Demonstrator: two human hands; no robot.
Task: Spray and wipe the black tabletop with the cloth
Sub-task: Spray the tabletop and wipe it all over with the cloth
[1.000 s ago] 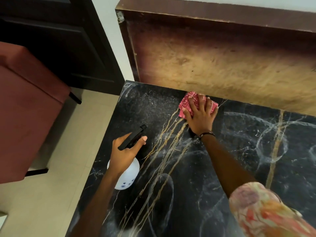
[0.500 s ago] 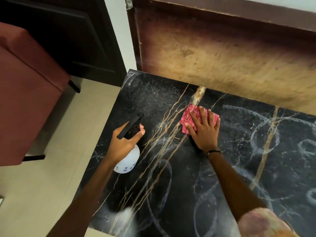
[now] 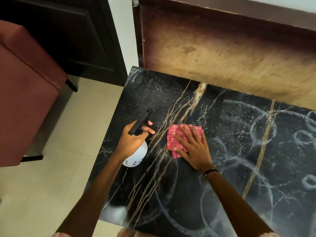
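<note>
The black tabletop (image 3: 230, 168) has gold veins and pale circular smears. A folded red patterned cloth (image 3: 176, 138) lies flat on it near the middle. My right hand (image 3: 193, 147) presses on the cloth with spread, straight fingers. To the left, my left hand (image 3: 132, 141) grips a white spray bottle (image 3: 136, 156) by its black trigger head (image 3: 141, 121), held just above the tabletop's left part, nozzle pointing away from me.
A worn brown wooden panel (image 3: 222, 48) rises along the table's far edge. A reddish upholstered seat (image 3: 22, 100) stands on the cream tiled floor (image 3: 51, 177) to the left, before a dark cabinet (image 3: 68, 31). The table's left edge (image 3: 109, 137) drops to the floor.
My right hand has slid the cloth from the table's far edge toward me. My left hand with the bottle has kept roughly its place.
</note>
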